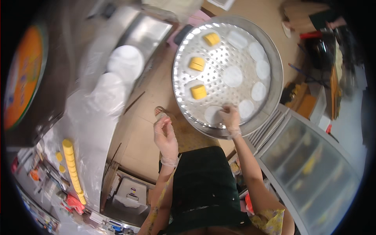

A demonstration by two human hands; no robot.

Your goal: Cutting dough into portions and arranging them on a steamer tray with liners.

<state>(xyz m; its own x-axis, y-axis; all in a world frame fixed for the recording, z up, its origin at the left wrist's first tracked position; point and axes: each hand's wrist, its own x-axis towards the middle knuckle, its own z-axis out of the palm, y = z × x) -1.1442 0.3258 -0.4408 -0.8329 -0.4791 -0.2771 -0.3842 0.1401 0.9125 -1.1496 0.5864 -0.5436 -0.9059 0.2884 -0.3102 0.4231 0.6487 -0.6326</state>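
A wide round metal steamer tray [278, 78] with a perforated base stands in front of me. Three yellow dough pieces, one being the middle dough piece [196, 64], sit on white paper rounds along its left side. Several bare paper rounds, such as the central round [232, 76], lie over the rest. My right hand [230, 118], in a clear plastic glove, pinches the edge of the paper round [212, 115] at the tray's near side. Left of the tray, my left hand [166, 138], also gloved, is raised with its fingers drawn together; what they hold cannot be made out.
On the plastic-covered table [92, 135] at left lies a long yellow dough log [71, 166] cut into slices. Beyond it are two white round stacks [125, 62]. A glass-topped cabinet [313, 164] stands at right. Another person's foot [287, 29] shows at the far right.
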